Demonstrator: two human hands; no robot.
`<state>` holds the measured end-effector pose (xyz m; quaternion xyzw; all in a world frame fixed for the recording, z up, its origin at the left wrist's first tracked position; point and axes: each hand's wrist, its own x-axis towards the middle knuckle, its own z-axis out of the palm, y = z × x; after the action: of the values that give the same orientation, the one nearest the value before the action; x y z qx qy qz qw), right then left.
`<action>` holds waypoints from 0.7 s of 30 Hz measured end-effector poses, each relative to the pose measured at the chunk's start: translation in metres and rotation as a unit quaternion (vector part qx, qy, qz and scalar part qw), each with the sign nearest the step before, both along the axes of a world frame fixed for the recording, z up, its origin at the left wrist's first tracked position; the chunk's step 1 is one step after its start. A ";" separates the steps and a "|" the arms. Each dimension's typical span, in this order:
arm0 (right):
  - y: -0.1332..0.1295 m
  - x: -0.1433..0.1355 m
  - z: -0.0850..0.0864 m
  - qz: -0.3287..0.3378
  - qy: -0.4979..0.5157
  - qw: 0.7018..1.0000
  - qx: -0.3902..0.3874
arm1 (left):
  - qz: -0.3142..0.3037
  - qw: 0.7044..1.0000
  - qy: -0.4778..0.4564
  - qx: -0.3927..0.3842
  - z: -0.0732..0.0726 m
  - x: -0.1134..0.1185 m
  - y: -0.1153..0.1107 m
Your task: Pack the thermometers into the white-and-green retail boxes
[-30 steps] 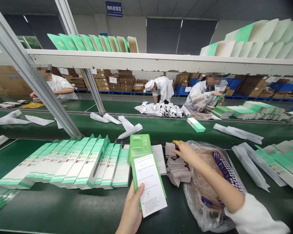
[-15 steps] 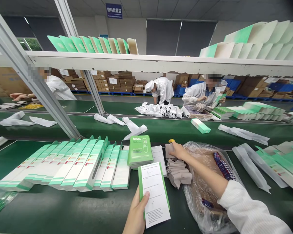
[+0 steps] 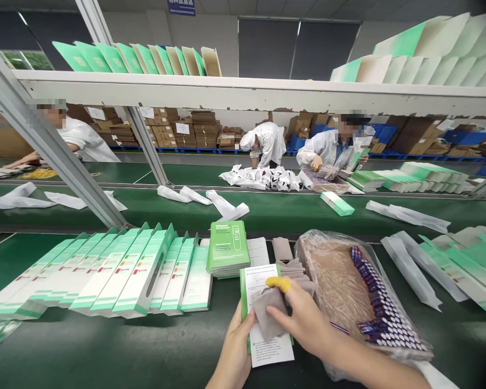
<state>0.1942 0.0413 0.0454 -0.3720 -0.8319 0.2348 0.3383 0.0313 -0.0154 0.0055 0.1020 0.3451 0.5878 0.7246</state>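
Observation:
My left hand [image 3: 238, 337] grips a green booklet [image 3: 243, 286] with a printed white sheet [image 3: 272, 351] on top of it, low in the centre. Over the sheet, my right hand [image 3: 299, 313] holds a small grey pouch [image 3: 269, 313] between thumb and fingers; a yellow cover is on one fingertip. A stack of green booklets [image 3: 228, 248] stands just behind, beside white paper [image 3: 258, 252]. More grey pouches [image 3: 295, 270] lie in a pile behind my right hand.
Open green-and-white boxes [image 3: 133, 275] line the left. At the right are a plastic-wrapped tray [image 3: 328, 270] of batteries [image 3: 397, 324], white sleeves [image 3: 413, 275] and more boxes [image 3: 465, 265]. A shelf [image 3: 243, 92] crosses above. Three people in white work beyond the green conveyor [image 3: 186, 213].
My right hand has come from the pouch pile to the booklet and sheet, bringing a grey pouch. More of the battery tray shows now. The camera view has shifted slightly.

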 end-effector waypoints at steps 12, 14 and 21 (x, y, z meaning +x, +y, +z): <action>0.002 -0.008 -0.018 -0.023 -0.090 0.969 0.229 | -0.023 0.959 0.240 0.153 -0.021 0.001 -0.001; -0.003 -0.014 -0.019 -0.020 -0.092 0.967 0.236 | 0.017 0.944 0.295 0.148 -0.024 0.002 0.000; 0.019 -0.037 -0.006 0.029 -0.072 0.959 0.274 | 0.066 0.944 0.303 0.112 -0.028 -0.014 0.014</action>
<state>0.1569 0.0599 0.0395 -0.2571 -0.8967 -0.0198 0.3597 0.0174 -0.0014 -0.0228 0.3324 0.4864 0.6103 0.5296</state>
